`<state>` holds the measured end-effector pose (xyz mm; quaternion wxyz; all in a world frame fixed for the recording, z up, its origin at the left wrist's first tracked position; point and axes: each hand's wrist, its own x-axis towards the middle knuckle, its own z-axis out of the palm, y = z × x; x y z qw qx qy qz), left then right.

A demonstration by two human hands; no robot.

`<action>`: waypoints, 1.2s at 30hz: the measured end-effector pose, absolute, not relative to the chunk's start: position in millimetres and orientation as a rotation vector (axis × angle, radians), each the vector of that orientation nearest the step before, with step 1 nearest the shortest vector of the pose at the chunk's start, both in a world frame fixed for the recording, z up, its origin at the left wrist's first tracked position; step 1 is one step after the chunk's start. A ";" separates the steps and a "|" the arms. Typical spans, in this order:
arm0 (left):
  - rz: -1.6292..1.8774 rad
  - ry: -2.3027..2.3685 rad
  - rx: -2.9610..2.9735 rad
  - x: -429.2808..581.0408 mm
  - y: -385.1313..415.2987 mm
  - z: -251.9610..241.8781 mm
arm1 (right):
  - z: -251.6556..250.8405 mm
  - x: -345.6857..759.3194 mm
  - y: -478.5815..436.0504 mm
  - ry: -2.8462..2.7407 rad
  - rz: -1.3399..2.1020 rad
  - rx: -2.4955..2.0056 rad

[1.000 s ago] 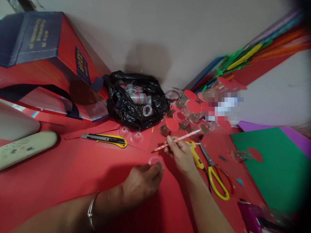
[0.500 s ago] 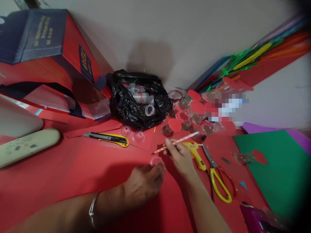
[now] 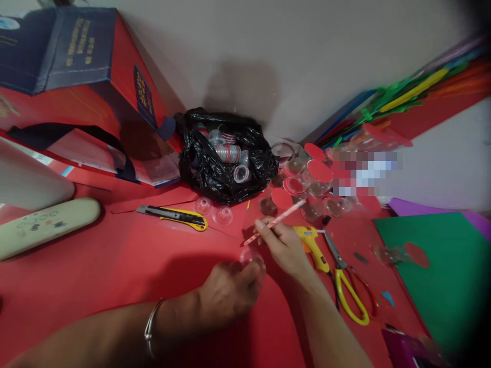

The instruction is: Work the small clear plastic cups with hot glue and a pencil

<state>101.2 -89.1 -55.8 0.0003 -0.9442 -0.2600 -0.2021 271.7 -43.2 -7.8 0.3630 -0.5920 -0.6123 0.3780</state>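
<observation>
Pink pencil (image 3: pixel 286 214) in right hand (image 3: pixel 283 246), clear cup (image 3: pixel 249 254) in left hand (image 3: pixel 232 290)

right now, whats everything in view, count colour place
box: one, red and navy, back left
container: one, white, left
case: one, pale green, left
cutter: one, yellow and black, centre left
loose cups: two, clear, beside cutter
bag: one, black, back centre, cups inside
red-topped cups: many, clear, right of bag
craft stems: many, multicoloured, back right
glue gun: one, yellow, right
scissors: one, yellow, beside glue gun
sheets: two, green and purple, right
tabletop: one, red, underneath
pencil: one, pink, centre
held cup: one, clear, centre
bracelet: one, silver, lower left
left hand: one, pinching held cup
right hand: one, gripping pencil
</observation>
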 end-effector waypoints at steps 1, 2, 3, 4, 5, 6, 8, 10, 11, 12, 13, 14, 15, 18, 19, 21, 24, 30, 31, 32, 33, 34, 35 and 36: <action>-0.649 -0.815 -2.959 101.0 -88.9 -57.2 | -8.2 274.2 -46.7 -1.497 0.953 -1.511; -0.667 -0.819 -2.958 100.8 -88.9 -58.3 | -9.7 276.6 -51.7 -1.398 0.932 -1.495; -0.686 -0.826 -2.961 100.5 -88.9 -59.0 | -12.6 278.4 -58.1 -1.278 0.907 -1.476; -0.710 -0.833 -2.966 100.2 -89.0 -59.1 | -16.8 279.3 -65.7 -1.150 0.859 -1.454; -0.733 -0.841 -2.976 99.7 -88.9 -58.6 | -22.1 279.0 -74.5 -1.034 0.801 -1.439; -0.747 -0.847 -2.991 99.2 -88.7 -57.5 | -28.2 277.4 -84.0 -0.928 0.736 -1.434; -0.773 -0.853 -3.017 98.1 -87.6 -54.0 | -40.7 270.6 -103.4 -0.807 0.651 -1.452; -0.801 -0.845 -3.034 97.3 -85.7 -50.3 | -51.1 261.4 -120.6 -0.802 0.630 -1.531; -0.816 -0.833 -3.039 97.2 -84.6 -49.0 | -54.8 257.1 -127.5 -0.821 0.587 -1.576; -0.827 -0.824 -3.046 97.2 -83.6 -48.2 | -57.6 253.7 -133.2 -0.856 0.528 -1.606; -0.834 -0.819 -3.058 97.3 -82.6 -47.8 | -59.7 251.3 -137.6 -0.903 0.468 -1.628; -0.835 -0.822 -3.075 97.6 -81.8 -47.9 | -61.4 250.2 -141.0 -0.954 0.421 -1.642; -0.833 -0.831 -3.094 98.0 -81.1 -48.2 | -62.8 250.1 -143.4 -1.004 0.389 -1.651; -0.867 -0.849 -3.123 99.0 -79.5 -49.2 | -66.4 254.0 -147.5 -1.139 0.355 -1.666; -0.902 -0.835 -3.115 99.2 -79.1 -49.4 | -67.3 255.7 -148.4 -1.189 0.347 -1.662; -0.973 -0.800 -3.086 99.3 -78.2 -49.3 | -68.2 258.5 -149.6 -1.287 0.325 -1.643; -1.020 -0.785 -3.058 99.4 -77.5 -49.3 | -67.1 260.6 -150.2 -1.367 0.306 -1.614; -1.029 -0.805 -3.122 100.7 -78.3 -53.0 | -56.6 258.7 -142.8 -1.534 0.271 -1.619; -1.034 -0.803 -3.124 100.8 -78.4 -53.6 | -54.3 258.0 -141.0 -1.556 0.277 -1.616; -1.031 -0.801 -3.127 100.9 -78.5 -53.9 | -52.1 257.4 -139.4 -1.563 0.290 -1.616; -1.023 -0.797 -3.132 100.8 -78.4 -53.8 | -50.2 256.9 -138.1 -1.559 0.308 -1.623; -1.014 -0.798 -3.136 100.5 -78.3 -53.4 | -48.8 256.5 -137.0 -1.545 0.326 -1.635; -0.999 -0.799 -3.147 100.3 -78.2 -52.6 | -47.9 256.3 -136.3 -1.527 0.342 -1.648; -0.981 -0.799 -3.162 99.9 -78.0 -51.6 | -47.5 256.3 -135.8 -1.507 0.354 -1.658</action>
